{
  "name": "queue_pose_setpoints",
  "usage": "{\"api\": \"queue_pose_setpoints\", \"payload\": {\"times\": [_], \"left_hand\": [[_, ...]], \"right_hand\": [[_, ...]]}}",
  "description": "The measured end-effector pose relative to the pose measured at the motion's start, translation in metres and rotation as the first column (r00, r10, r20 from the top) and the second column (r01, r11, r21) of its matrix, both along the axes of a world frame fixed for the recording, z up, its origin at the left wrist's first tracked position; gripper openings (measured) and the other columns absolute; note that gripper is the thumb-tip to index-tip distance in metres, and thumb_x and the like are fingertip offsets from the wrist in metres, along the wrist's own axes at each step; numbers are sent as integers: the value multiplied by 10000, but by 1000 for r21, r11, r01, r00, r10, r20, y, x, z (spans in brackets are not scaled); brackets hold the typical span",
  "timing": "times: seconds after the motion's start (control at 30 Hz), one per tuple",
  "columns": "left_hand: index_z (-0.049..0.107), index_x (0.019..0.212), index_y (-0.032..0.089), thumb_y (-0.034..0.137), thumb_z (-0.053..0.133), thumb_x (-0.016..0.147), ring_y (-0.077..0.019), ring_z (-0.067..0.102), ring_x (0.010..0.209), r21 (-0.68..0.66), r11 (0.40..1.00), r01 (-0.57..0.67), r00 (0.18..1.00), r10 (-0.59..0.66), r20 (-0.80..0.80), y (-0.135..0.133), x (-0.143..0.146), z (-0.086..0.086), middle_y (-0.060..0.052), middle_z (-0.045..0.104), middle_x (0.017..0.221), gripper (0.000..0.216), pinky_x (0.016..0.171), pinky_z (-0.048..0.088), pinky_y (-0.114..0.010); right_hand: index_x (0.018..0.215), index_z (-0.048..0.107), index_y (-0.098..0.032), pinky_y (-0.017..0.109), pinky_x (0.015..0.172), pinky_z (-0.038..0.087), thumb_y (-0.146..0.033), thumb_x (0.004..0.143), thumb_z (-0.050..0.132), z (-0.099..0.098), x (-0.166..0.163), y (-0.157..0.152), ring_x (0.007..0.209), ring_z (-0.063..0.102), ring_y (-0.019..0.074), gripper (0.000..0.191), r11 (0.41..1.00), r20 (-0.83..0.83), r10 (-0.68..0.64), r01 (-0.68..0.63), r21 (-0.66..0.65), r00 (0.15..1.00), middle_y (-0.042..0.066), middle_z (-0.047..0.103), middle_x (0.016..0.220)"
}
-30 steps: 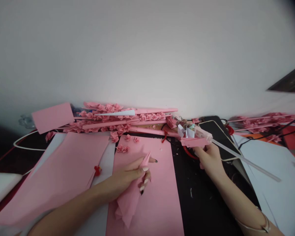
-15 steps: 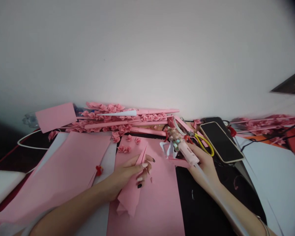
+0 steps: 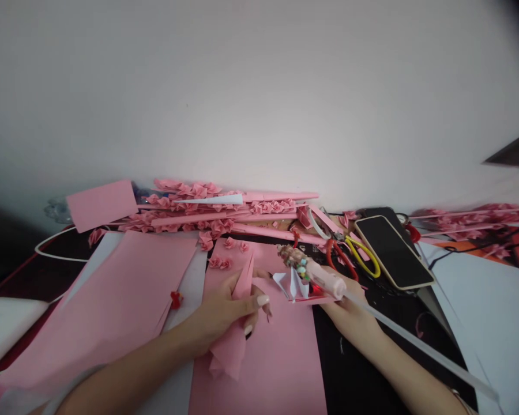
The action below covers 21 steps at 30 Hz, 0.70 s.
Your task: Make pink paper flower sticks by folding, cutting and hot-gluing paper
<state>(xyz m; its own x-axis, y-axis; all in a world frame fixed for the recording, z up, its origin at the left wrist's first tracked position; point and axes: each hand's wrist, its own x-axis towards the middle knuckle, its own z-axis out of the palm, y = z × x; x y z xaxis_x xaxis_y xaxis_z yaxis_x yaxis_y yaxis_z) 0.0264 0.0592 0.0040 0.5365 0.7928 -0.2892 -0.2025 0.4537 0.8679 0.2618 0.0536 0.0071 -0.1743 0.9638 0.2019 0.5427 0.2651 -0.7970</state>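
Observation:
My left hand (image 3: 227, 308) is closed around a folded pink paper piece (image 3: 233, 340), whose pointed tip sticks up between the fingers and whose crumpled end hangs below the palm. My right hand (image 3: 348, 308) grips a pink glue gun (image 3: 315, 274) with a long clear glue stick (image 3: 419, 346) trailing back to the right. The gun's nozzle points left, close to the paper's tip. Both hands hover over a pink paper sheet (image 3: 281, 357) lying on the black table (image 3: 363, 369).
Scissors with red and yellow handles (image 3: 350, 256) and a phone (image 3: 393, 251) lie right of the gun. Paper roses and rolled pink strips (image 3: 211, 210) are piled along the wall. More pink sheets (image 3: 125, 294) lie left; white paper (image 3: 488, 294) right.
My right hand brought the glue gun from beside the phone leftward and down to the folded paper, uncovering the scissors. My left hand stayed in place, shifting its fingers on the paper.

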Motion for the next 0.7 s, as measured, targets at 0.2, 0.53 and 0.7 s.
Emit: {"api": "queue_pose_setpoints", "payload": {"times": [0.2, 0.53, 0.7], "left_hand": [[413, 1155, 214, 301, 696, 756, -42, 456, 388, -47, 998, 46, 998, -44, 37, -4, 8, 6, -23, 679, 802, 496, 435, 383, -190], [492, 1070, 176, 318, 714, 726, -89, 565, 460, -98, 994, 42, 999, -42, 1, -8, 12, -3, -71, 698, 875, 433, 440, 385, -199], [545, 956, 154, 321, 702, 735, -69, 540, 442, -134, 991, 17, 999, -23, -42, -8, 10, 2, -108, 691, 988, 318, 424, 361, -199]], "right_hand": [[1029, 623, -183, 339, 749, 517, -248, 789, 571, -6, -13, -10, 848, 661, 231, 254, 997, -19, -79, 79, -8, 997, 76, 701, 956], [1034, 615, -177, 330, 740, 490, -228, 783, 543, -1, -20, -12, 859, 632, 227, 266, 997, 4, -58, 59, -48, 998, 75, 680, 960], [1029, 619, -176, 324, 749, 482, -230, 788, 526, -2, -18, -10, 855, 630, 230, 265, 993, 37, -116, 116, -8, 993, 72, 684, 952]]}}
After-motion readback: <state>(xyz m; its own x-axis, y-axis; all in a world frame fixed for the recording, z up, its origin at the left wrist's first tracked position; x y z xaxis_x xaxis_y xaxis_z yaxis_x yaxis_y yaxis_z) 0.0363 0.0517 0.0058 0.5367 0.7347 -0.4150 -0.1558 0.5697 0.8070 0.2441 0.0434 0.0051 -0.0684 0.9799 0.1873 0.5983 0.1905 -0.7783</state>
